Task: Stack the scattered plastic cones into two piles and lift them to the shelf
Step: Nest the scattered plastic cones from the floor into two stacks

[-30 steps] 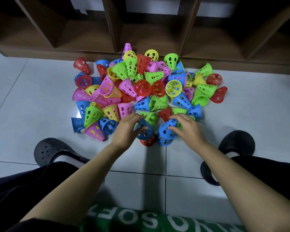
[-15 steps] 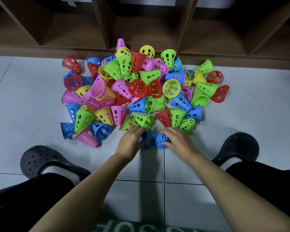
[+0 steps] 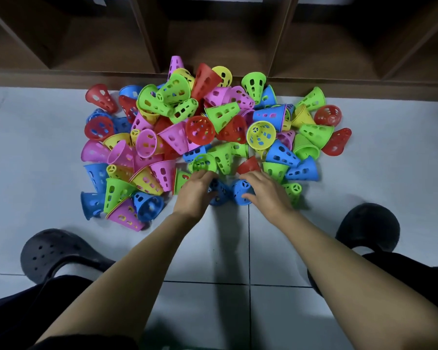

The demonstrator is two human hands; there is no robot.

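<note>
Dozens of cones [image 3: 202, 132] still sit in one messy heap on the floor [image 3: 36, 147], mid-frame, right in front of the shelf [image 3: 213, 46]. So basically nothing's done yet: no stacks that I can see, nothing up on the shelf. All the stacking and lifting is left.

Left hand [image 3: 195, 190] has its fingers curled round a blue cone [image 3: 219, 195] at the heap's bottom edge. Right hand [image 3: 266, 193] is wrapped on a second blue cone [image 3: 240, 194] just beside it. Probably the start of the two piles, I'd guess.

Versus a second ago, both hands have pulled back out of the heap toward the bottom of the frame, bringing those blues along.
</note>
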